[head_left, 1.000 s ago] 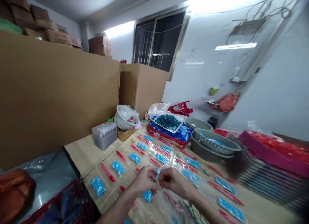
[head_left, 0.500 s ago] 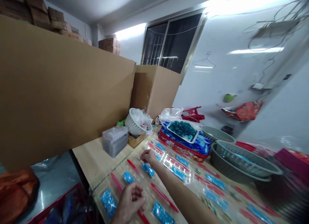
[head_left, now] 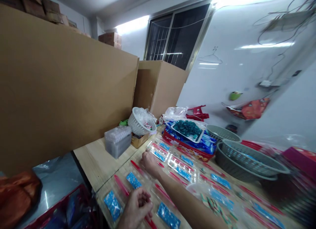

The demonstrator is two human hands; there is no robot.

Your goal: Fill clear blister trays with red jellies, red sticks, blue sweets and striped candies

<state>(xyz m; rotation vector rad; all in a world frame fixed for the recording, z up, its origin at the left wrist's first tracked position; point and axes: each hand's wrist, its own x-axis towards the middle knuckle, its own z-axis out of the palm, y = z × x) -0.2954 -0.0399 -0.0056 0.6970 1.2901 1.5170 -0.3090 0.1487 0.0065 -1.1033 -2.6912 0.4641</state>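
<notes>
The left hand (head_left: 137, 207) curls closed near a blue packet (head_left: 134, 180) at bottom center; the right hand (head_left: 149, 163), its grip unclear, touches a clear tray (head_left: 160, 153) on the tabletop (head_left: 98, 163).

We counted two hands, the left hand (head_left: 136, 209) and the right hand (head_left: 148, 163), and about ten blue sachets (head_left: 134, 180), though the farthest were too blurred to be sure. We also counted three grey plastic baskets (head_left: 254, 159), one white basket (head_left: 140, 122), two large cardboard boxes (head_left: 61, 90), one red stool (head_left: 197, 112) and one wire hanger (head_left: 211, 59).
</notes>
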